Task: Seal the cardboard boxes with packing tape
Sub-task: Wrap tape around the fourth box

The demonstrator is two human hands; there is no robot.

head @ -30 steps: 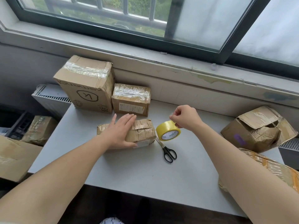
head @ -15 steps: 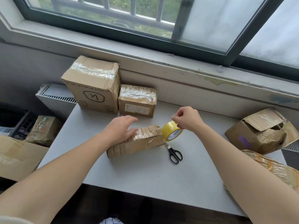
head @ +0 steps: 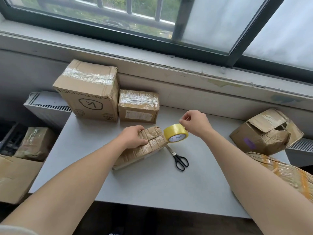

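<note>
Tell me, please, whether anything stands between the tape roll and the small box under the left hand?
Nothing visible does. The yellow tape roll, pinched from above by the right hand, sits right beside the end of the small box that the left hand grips. The scissors lie in front, off that path.

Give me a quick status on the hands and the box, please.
Left hand grips front box. Right hand pinches tape roll. Scissors lie beside box, not blocking.
</note>
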